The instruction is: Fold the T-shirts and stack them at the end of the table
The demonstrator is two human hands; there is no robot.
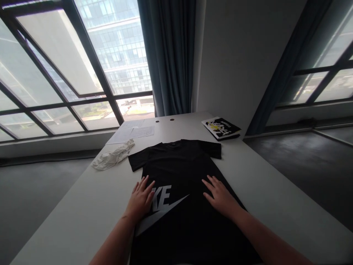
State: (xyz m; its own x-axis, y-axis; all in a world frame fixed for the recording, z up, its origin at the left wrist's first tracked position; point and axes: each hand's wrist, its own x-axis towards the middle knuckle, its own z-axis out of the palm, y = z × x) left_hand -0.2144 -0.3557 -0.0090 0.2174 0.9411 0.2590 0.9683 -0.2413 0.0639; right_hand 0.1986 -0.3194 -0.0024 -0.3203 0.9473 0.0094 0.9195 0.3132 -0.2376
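Note:
A black T-shirt (182, 165) lies spread out face up on the white table, its collar toward the far end and both sleeves out to the sides. Grey letters and a swoosh (168, 212) are printed on its front. My left hand (140, 198) rests on the shirt's left side with fingers spread, covering part of the lettering. Over on the right side of the shirt lies my right hand (220, 195), also flat with its fingers apart. Neither hand grips the cloth. The shirt's bottom hem runs out of view at the lower edge.
A crumpled whitish cloth or bag (114, 156) lies left of the shirt. Behind it are white paper sheets (132, 130). A black, white and yellow printed packet or book (221, 128) sits at the far right of the table (264, 191). Curtains (171, 55) and windows stand beyond.

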